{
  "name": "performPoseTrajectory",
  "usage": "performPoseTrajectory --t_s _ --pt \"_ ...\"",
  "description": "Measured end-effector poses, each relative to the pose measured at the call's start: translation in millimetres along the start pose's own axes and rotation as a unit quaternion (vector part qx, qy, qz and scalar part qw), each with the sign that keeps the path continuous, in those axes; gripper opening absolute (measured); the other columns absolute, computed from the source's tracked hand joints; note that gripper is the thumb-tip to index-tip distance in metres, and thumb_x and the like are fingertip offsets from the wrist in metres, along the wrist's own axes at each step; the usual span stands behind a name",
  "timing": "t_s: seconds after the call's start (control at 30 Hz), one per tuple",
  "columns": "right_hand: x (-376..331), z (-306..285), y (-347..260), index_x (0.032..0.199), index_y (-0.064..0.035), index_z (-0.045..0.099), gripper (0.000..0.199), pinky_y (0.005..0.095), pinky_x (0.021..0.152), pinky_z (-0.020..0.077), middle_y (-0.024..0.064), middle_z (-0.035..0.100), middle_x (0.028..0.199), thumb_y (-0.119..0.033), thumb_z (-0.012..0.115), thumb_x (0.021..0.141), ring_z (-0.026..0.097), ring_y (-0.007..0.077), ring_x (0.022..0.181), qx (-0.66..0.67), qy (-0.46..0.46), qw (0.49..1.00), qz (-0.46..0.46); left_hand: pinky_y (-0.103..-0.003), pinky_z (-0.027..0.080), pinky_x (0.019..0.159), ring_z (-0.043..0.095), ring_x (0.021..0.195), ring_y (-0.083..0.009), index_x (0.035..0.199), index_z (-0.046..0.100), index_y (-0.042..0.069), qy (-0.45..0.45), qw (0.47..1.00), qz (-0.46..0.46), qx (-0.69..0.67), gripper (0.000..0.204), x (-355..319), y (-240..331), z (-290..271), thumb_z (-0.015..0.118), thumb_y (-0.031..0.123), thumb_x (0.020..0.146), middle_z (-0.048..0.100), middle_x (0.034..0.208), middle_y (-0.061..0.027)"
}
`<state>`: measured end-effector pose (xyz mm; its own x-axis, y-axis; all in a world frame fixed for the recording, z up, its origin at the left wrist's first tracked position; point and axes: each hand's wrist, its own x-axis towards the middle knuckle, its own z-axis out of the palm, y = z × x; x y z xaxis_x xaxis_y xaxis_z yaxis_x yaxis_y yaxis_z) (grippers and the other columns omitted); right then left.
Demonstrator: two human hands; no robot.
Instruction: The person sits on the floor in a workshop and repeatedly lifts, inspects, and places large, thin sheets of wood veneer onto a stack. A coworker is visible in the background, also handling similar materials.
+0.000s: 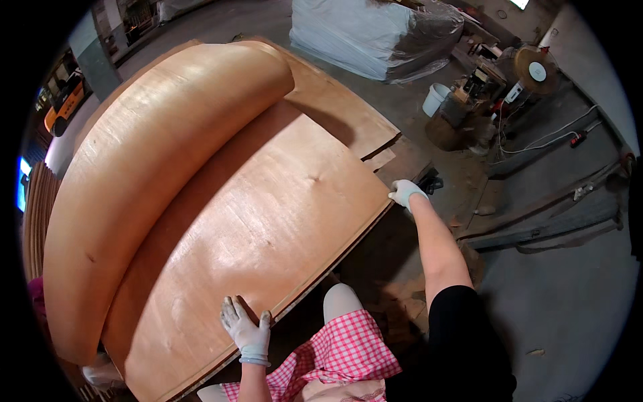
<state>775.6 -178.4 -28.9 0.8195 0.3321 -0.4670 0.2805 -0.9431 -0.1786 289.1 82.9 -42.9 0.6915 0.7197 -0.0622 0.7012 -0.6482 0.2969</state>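
A large thin sheet of wood veneer lies in front of me, and its far part curls up and over into a broad roll. My left hand, in a white glove with soiled fingertips, rests on the sheet by its near edge. Its fingers are stretched out and the thumb is apart. Farther right, my gloved right hand is closed on the sheet's right corner, thumb on top; the fingers beneath are mostly hidden. Under the veneer more wood sheets stick out on the far right.
A plastic-covered stack stands at the back. To the right are a white bucket, a machine with a round disc and a white cable. Stacked brown sheets and a purple sleeve show at the left edge.
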Motion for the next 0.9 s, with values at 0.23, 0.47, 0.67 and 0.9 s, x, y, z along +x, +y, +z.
performPoseTrajectory --t_s 0.23,0.47,0.67,0.9 --pt "-49 51 -20 0.106 0.0024 0.062 0.030 0.0431 0.087 0.0467 0.0239 0.064 0.107 -0.023 0.061 0.090 0.060 0.0399 0.102 0.261 0.293 0.919 -0.027 -0.047 0.019 0.117 0.029 0.138 -0.0389 0.140 0.039 -0.002 0.086 0.994 -0.007 -0.073 0.079 -6 -3 2 0.072 0.031 0.075 0.036 0.146 -0.0245" --pt "-287 116 -184 0.102 0.0035 0.058 0.016 0.0349 0.086 0.0477 0.0186 0.062 0.113 -0.006 0.059 0.089 0.060 0.0226 0.101 0.413 -0.021 0.847 -0.335 -0.041 0.052 0.076 0.063 0.087 -0.0325 0.102 0.066 0.006 0.118 0.924 0.148 -0.331 0.028 -49 59 -55 0.073 0.020 0.079 0.065 0.092 -0.0139" --pt "-381 136 -236 0.103 0.0009 0.057 0.015 0.0386 0.104 0.0388 0.0256 0.050 0.135 -0.008 0.060 0.091 0.050 0.0295 0.123 0.434 -0.122 0.799 -0.399 -0.034 0.052 0.073 0.064 0.080 -0.0260 0.090 0.068 0.003 0.101 0.811 0.102 -0.568 0.014 -102 20 -59 0.070 0.008 0.077 0.066 0.085 -0.0110" --pt "-347 123 -253 0.096 -0.0011 0.067 0.014 0.0303 0.077 0.0508 0.0105 0.067 0.088 -0.013 0.062 0.091 0.063 0.0184 0.081 0.243 -0.098 0.885 -0.385 -0.025 0.051 0.068 0.059 0.071 -0.0091 0.082 0.067 0.003 0.310 0.706 -0.194 -0.607 0.007 -126 -131 -88 0.074 0.003 0.081 0.065 0.078 -0.0008"
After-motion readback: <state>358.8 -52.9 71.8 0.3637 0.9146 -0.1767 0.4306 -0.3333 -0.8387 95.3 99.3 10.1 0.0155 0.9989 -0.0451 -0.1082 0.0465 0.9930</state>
